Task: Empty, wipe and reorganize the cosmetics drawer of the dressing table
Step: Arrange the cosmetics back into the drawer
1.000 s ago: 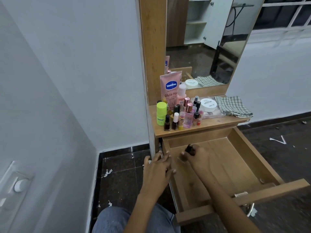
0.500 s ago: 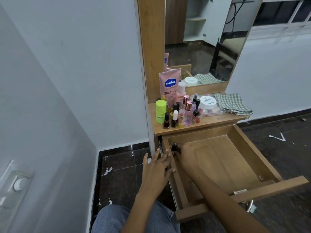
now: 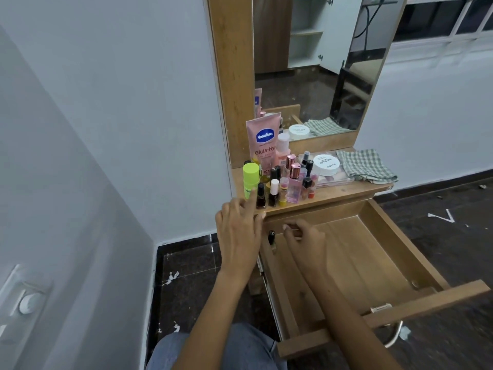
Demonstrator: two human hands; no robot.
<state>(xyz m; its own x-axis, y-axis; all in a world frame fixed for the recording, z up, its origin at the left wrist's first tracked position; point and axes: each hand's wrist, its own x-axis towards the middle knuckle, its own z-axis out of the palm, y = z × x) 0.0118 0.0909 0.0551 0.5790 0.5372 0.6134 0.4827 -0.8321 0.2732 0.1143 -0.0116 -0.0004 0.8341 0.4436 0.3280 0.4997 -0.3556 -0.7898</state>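
The left hand (image 3: 240, 231) rests with spread fingers on the desk's (image 3: 346, 192) near left edge beside the bottle cluster (image 3: 280, 182), the right hand (image 3: 306, 240) hangs loosely curled, gripping nothing, beside a dark nail-polish bottle (image 3: 271, 239) upright in the open drawer's (image 3: 378, 249) far left corner.

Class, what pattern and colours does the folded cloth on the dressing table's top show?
The cloth is checked, green-grey on white; the head view shows it best.

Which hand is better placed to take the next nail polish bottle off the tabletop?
Left. The left hand already touches the front-row dark nail polish bottle with straight fingers, while the right hand sits down in the drawer.
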